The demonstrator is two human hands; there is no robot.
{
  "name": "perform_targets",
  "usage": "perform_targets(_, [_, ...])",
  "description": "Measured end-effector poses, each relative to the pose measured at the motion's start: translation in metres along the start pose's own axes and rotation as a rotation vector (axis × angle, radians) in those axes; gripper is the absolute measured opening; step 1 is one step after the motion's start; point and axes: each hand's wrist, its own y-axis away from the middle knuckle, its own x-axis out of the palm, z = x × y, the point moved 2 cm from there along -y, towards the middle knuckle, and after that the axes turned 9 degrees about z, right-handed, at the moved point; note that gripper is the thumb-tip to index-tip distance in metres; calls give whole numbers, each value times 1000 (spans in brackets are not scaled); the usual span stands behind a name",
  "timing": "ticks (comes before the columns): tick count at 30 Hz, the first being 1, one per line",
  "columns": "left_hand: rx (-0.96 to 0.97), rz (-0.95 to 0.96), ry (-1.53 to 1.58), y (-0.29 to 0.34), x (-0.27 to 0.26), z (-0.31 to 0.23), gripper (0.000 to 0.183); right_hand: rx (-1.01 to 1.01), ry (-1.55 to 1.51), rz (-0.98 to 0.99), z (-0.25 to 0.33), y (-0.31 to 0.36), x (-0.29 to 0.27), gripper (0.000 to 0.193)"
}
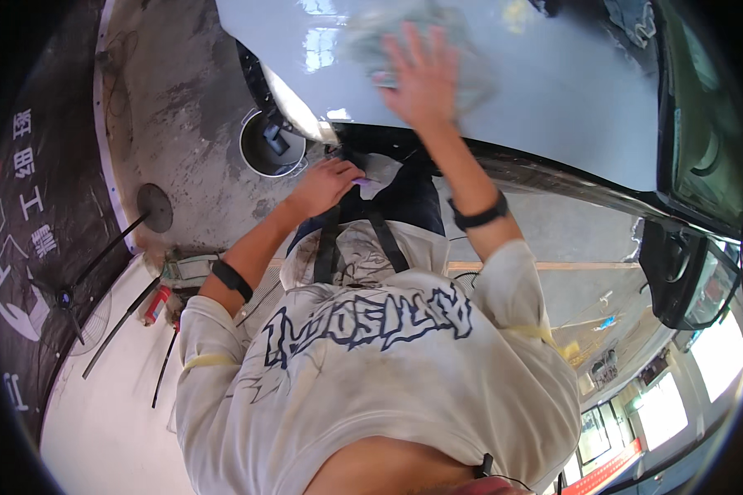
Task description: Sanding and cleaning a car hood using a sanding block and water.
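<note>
Gray bucket (257, 158) on the stained concrete floor (198, 70) by the car (520, 169), some dark boxy thing (276, 139) inside. Hands are well apart: the right hand (423, 78) is spread flat on a blurry pale cloth (475, 74) on the shiny hood (561, 103), the left hand (324, 186) is curled by a purple bit (362, 181), can't tell if it's gripping. Fan (66, 299) off left.

We see a grey, stained concrete floor (198, 91), with a standing fan (66, 299) at far left in front of a dark banner (62, 194) bearing large white lettering. At lower right, we find bright windows (662, 411) near a red banner (607, 469).
</note>
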Motion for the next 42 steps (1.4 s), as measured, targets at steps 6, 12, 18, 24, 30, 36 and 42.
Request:
perform_targets(6, [-353, -21, -21, 10, 40, 67, 20, -332, -70, 120, 55, -8, 34, 71])
perform_targets(12, [-786, 145, -121, 161, 76, 131, 29, -58, -117, -72, -117, 88, -42, 69])
perform_targets(18, [-948, 140, -41, 203, 126, 77, 35, 281, 341, -376, -450, 190, -121, 70])
perform_targets(24, [-1043, 95, 134, 274, 201, 70, 45, 726, 222, -436, -505, 208, -112, 90])
perform_targets(30, [-1068, -157, 379, 387, 244, 72, 37, 527, 333, -456, -253, 162, -16, 70])
perform_targets(36, [-1091, -540, 649, 420, 231, 127, 35, 256, 190, -64, 59, 29, 28, 71])
perform_targets(42, [-1008, -584, 261, 362, 185, 166, 42, -323, 164, 95, 179, -91, 40, 65])
